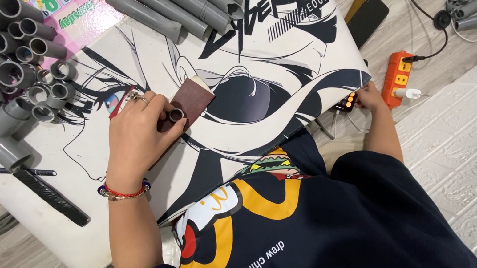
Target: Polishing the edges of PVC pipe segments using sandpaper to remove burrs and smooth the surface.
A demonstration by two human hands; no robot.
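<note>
Two hands: left hand [138,135] pinching grey ring [176,115] on brown sandpaper [191,100], may slip; right hand [367,97] off counter [280,78], grip unclear.

we see a dark phone [368,18] lying on the wooden floor just past the bench's [284,102] right edge, its black screen blank, with a mustard-coloured flat case [353,9] tucked beside it. at the top left of the bench a pink printed sheet [69,14] with green and yellow lettered labels shows between the grey pipes. the bench top itself carries a big black-and-white cartoon face print with bold black lettering near its upper right. by the right hand [369,97] a small device [347,102] shows glowing orange lights.
</note>
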